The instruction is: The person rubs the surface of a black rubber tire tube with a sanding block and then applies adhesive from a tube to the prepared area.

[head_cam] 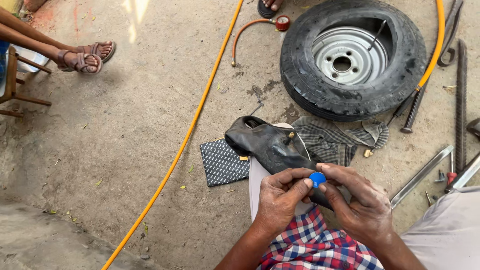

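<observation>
The left hand [280,197] and the right hand [357,200] meet over the person's knee, and between their fingertips sits a small blue round piece [317,178]. Both thumbs and forefingers are closed to a narrow pinch on it, the other fingers curled loosely beneath; whether it is a cap or a patch backing is too small to tell. Just under and beyond the pinch lies a black inner tube [267,145], draped over the knee so that its rubber rests flat and steady right below the fingers. Its brass valve [290,135] sticks up a little farther out from the grip.

Beyond the tube, a checked grey cloth [335,140] lies on the concrete, and past it a tyre on its steel rim [352,57] lies flat. To the left of the grip a dark dotted mat [223,162] touches the tube's edge, and a yellow hose [185,140] runs slantwise across the ground farther left. Metal bars and tools [460,100] lie to the right. Another person's sandalled feet [85,55] are well apart, far left.
</observation>
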